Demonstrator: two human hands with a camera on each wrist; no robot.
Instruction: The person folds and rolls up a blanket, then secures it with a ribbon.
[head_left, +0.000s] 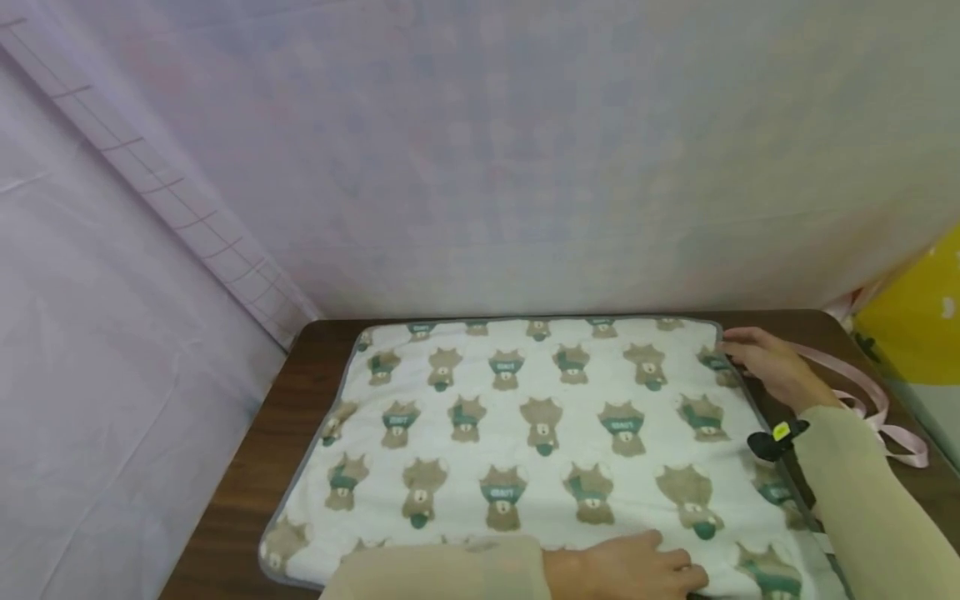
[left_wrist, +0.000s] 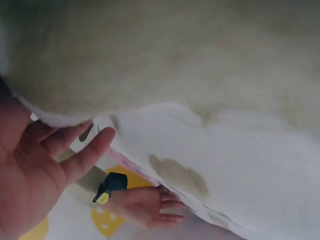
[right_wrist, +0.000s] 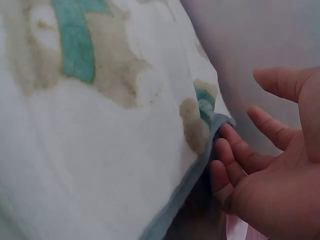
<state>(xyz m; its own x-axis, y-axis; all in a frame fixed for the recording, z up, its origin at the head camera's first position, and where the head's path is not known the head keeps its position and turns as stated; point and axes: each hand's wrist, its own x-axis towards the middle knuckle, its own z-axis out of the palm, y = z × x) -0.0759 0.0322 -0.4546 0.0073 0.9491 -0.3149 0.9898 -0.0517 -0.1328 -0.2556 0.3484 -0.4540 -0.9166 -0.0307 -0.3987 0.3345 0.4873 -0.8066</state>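
A white blanket [head_left: 558, 475] printed with brown bears in green scarves and hats lies spread out, with grey edging round it. In the head view my left hand [head_left: 626, 568] is over its near side, fingers pointing right. The left wrist view shows that hand [left_wrist: 35, 170] with its fingers extended beside the fabric [left_wrist: 250, 165]. At the far right corner is my right hand [head_left: 772, 362]. Seen from the right wrist, several fingertips of this hand [right_wrist: 270, 170] touch the grey edging [right_wrist: 185, 185], while the thumb stands apart from the cloth.
Under the blanket is a dark brown wooden table [head_left: 247, 483]. A pink ribbon [head_left: 862, 392] lies in loops on its right side. Pale cloth [head_left: 525, 167] hangs behind the table, and a yellow patterned cloth [head_left: 915, 325] is at the far right.
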